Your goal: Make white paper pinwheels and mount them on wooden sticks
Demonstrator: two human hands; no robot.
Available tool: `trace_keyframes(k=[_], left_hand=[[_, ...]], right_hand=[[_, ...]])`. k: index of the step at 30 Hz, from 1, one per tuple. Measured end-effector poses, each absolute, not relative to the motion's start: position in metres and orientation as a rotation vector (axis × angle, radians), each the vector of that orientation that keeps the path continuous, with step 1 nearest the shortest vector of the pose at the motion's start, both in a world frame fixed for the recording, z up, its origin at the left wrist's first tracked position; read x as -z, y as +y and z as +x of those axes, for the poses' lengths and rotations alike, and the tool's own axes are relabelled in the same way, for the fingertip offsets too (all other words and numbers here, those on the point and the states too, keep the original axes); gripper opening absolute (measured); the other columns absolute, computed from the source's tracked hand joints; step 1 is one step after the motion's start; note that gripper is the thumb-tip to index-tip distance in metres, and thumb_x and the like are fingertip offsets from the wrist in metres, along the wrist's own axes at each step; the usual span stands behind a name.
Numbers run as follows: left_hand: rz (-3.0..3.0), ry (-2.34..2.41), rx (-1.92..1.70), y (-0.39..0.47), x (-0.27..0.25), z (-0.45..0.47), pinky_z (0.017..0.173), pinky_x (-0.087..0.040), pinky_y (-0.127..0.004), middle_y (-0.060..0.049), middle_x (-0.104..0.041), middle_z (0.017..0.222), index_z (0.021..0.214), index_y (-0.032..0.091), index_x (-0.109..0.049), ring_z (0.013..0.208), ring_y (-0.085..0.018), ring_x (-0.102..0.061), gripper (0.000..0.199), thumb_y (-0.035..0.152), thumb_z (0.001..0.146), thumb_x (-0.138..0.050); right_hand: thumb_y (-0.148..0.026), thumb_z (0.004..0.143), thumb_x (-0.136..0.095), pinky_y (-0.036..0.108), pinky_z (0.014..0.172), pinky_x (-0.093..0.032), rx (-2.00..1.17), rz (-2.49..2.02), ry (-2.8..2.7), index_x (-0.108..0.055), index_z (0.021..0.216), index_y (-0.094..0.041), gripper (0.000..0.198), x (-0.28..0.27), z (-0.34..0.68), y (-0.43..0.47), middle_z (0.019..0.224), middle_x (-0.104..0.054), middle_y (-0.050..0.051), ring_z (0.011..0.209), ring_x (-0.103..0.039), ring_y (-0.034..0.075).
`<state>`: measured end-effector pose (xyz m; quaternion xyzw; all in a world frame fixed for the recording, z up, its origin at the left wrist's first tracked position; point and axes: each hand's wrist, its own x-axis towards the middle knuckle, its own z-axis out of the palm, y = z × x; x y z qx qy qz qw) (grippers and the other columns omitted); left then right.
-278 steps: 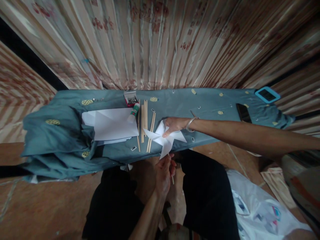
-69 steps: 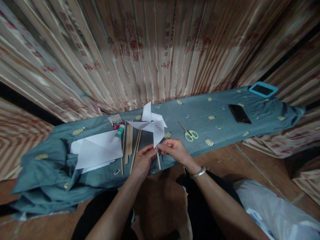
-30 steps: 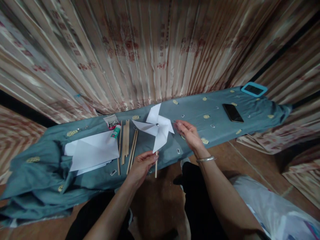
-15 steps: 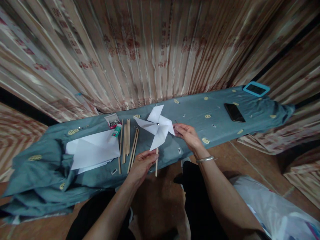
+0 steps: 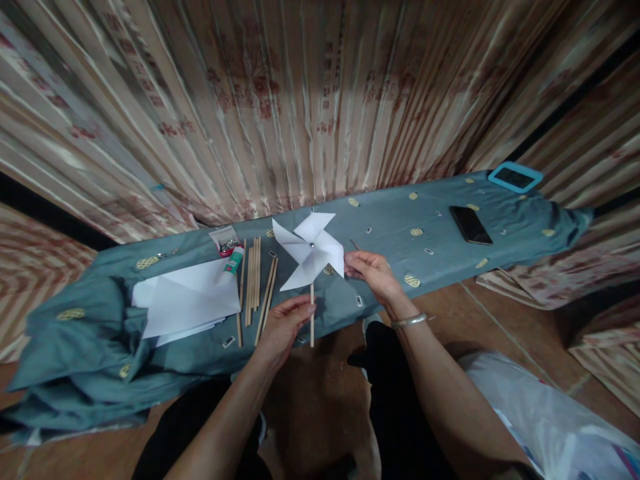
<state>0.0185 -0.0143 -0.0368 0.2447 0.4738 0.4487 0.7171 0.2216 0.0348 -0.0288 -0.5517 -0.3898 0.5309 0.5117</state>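
A white paper pinwheel (image 5: 320, 250) with a small shiny pin at its centre is held up over the cloth-covered table. Its thin wooden stick (image 5: 313, 330) points down past the table's front edge. My left hand (image 5: 287, 320) is closed around the stick, below the blades. At the right-hand blade, my right hand (image 5: 371, 272) has its fingers pinched together on the paper's edge. Several loose wooden sticks (image 5: 253, 283) lie left of the pinwheel. Beside them are a green and white glue stick (image 5: 233, 261) and a small open box of metal pins (image 5: 226, 241).
White paper sheets (image 5: 193, 300) are stacked on the left part of the blue-green tablecloth (image 5: 385, 247). A black phone (image 5: 471, 225) and a blue-framed device (image 5: 515, 177) lie to the right. Curtains (image 5: 320, 100) hang behind the table; a pale plastic bag (image 5: 540, 407) is at lower right.
The pinwheel's blades have turned a little clockwise, and the whole pinwheel has shifted slightly left. My right hand stays at the blade's edge; my left hand keeps hold of the stick.
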Motion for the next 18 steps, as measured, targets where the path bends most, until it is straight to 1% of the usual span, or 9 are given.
trace_keyframes(k=[9, 13, 18], left_hand=[[0.531, 1.067, -1.016, -0.012, 0.04, 0.02, 0.066, -0.048, -0.024, -0.003, -0.072, 0.069, 0.068, 0.017, -0.074, 0.064, -0.011, -0.062, 0.034, 0.025, 0.038, -0.09], [0.541, 1.067, -1.015, -0.012, 0.038, 0.02, 0.066, -0.048, -0.023, -0.003, -0.072, 0.068, 0.068, 0.017, -0.075, 0.063, -0.011, -0.062, 0.036, 0.027, 0.037, -0.091], [0.538, 1.061, -1.029, -0.011, 0.038, 0.02, 0.067, -0.048, -0.022, -0.003, -0.072, 0.068, 0.068, 0.017, -0.075, 0.064, -0.01, -0.062, 0.035, 0.027, 0.038, -0.09]], right_hand=[[-0.051, 0.052, -0.083, 0.024, 0.056, -0.048, -1.339, -1.337, -0.925, -0.07, 0.073, -0.018, 0.041, 0.03, 0.214, 0.031, 0.064, -0.07, 0.002, 0.058, -0.062, 0.012], [-0.053, 0.048, -0.084, 0.022, 0.056, -0.048, -1.373, -1.338, -0.893, -0.071, 0.069, -0.018, 0.043, 0.027, 0.209, 0.029, 0.062, -0.07, 0.001, 0.057, -0.062, 0.01], [-0.051, 0.049, -0.084, 0.021, 0.057, -0.049, -1.418, -1.324, -0.875, -0.07, 0.066, -0.018, 0.04, 0.023, 0.203, 0.026, 0.061, -0.07, 0.001, 0.056, -0.063, 0.01]])
